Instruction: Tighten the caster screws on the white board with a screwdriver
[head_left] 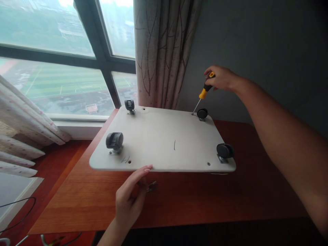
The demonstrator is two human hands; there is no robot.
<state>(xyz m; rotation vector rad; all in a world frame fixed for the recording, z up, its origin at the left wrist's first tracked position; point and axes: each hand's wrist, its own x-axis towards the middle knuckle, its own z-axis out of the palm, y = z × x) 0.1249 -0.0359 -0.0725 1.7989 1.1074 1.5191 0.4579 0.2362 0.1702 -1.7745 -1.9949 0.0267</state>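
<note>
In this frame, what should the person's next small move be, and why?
Probably a small turn of the screwdriver by the right hand: its tip appears to meet the white board at a dark spot beside the far right caster, and the left hand is at the board's near edge, which may help steady it.

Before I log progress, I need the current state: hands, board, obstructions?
Right hand gripping screwdriver, tip on white board. Left hand at near edge. Four casters facing up; one close beside tip.
</note>
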